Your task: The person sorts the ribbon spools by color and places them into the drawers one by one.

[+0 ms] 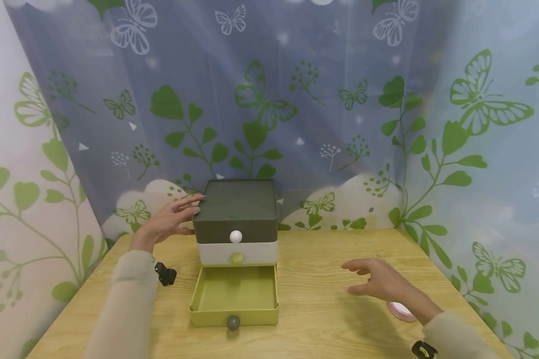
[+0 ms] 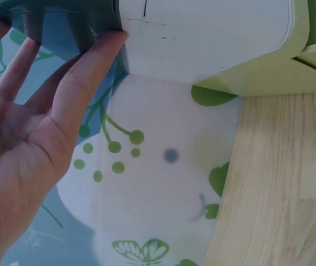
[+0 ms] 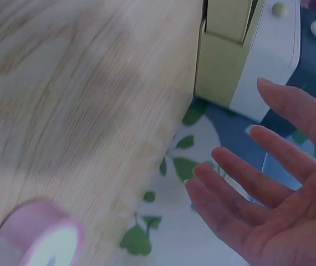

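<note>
A small desktop drawer unit [image 1: 241, 200] stands on the table, with a dark green top tier, a white middle tier and a yellow-green bottom tier. Its bottom drawer [image 1: 233, 294] is pulled out and holds nothing; a grey round knob is on its front. My left hand [image 1: 170, 222] touches the left side of the dark tier, fingertips at its upper edge. In the left wrist view, the fairly straight fingers [image 2: 88, 75] of that hand meet the dark tier. My right hand [image 1: 379, 280] hovers above the table to the right, fingers loosely spread, holding nothing.
A pink round roll [image 1: 402, 311], like ribbon or tape, lies on the wooden table [image 1: 314, 299] partly behind my right wrist. Patterned curtains [image 1: 323, 124] with butterflies and leaves hang behind the table and at both sides.
</note>
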The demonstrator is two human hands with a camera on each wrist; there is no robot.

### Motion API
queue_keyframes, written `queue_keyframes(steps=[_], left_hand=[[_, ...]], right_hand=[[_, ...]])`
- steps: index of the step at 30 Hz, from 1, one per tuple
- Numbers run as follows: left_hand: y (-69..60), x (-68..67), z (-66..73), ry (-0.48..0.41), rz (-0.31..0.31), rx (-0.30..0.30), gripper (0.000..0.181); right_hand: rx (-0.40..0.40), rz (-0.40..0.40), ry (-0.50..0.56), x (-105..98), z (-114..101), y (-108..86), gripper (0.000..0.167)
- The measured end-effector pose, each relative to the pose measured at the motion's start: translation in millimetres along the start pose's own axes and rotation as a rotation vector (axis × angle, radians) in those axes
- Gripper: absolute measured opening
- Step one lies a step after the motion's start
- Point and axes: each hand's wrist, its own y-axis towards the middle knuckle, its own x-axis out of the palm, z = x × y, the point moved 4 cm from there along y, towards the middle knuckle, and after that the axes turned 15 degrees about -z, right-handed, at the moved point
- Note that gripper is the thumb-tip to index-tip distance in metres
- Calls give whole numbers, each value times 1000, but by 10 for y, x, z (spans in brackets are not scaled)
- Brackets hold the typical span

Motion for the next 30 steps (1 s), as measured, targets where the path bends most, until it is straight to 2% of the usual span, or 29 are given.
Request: queue_keyframes(steps=[15, 22, 30], left_hand=[[14, -6, -24, -6, 6, 4, 62], [19, -9, -18, -11, 7, 1, 62], [21, -11, -27, -12, 15, -8, 62]], right_hand=[[48, 10, -95, -210, 498, -313, 59], [132, -1, -60, -213, 678, -413, 60], [200, 10, -106, -146, 869, -464, 63]])
